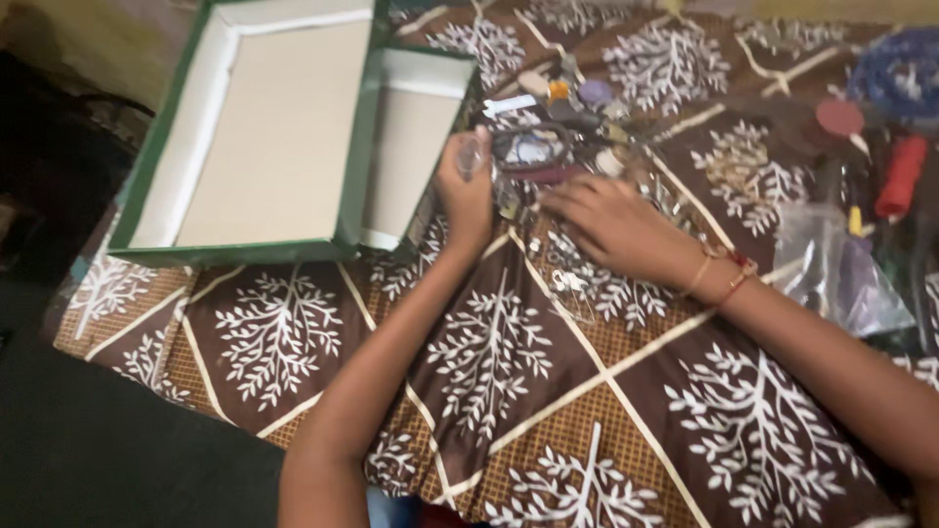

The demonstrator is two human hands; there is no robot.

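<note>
You see a brown cloth [509, 391] with white tree patterns and pale diagonal lines, and some checked golden squares. The open box [156, 166] is green outside and cream inside. Near your right hand [611, 225] there is a red and gold bracelet [729, 279]. A red tool [900, 176] and a blue coil [900, 73] lie at the far right.

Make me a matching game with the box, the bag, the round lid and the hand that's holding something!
Things:
1. open box
2. plastic bag
3. round lid
4. left hand

Descriptions:
A. dark red, far right of the cloth
B. green outside, pale inside
C. see-through and crinkly
D. holds up a small clear thing

Pairs: 1-B, 2-C, 3-A, 4-D
</note>
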